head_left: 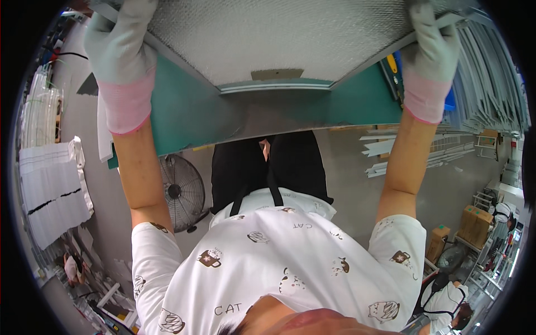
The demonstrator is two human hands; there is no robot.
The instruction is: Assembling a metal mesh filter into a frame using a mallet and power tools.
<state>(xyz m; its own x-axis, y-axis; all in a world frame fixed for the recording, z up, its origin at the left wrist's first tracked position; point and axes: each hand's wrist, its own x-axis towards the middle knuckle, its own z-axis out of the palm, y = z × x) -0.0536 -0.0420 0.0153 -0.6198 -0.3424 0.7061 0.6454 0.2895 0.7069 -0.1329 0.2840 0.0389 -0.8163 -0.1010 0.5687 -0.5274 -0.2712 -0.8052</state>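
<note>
A large panel (279, 33) with a silvery, finely textured face and a pale metal frame spans the top of the head view. A small brownish plate (276, 74) sits close to its near edge. My left hand (123, 44), in a grey glove with a pink cuff, is closed on the frame's left side. On the opposite side my right hand (432, 47), gloved alike, grips the frame with fingers bent around it. The fingertips of both hands are partly cut off by the upper rim. Beneath the panel lies a green-topped workbench (251, 114).
Hand tools (393, 72), one with a yellow handle, lie by my right wrist. Long white strips (486, 78) are stacked at the right, with more strips (402, 151) lower down. A floor fan (174, 191) stands left of my legs. Another person (446, 301) is at lower right.
</note>
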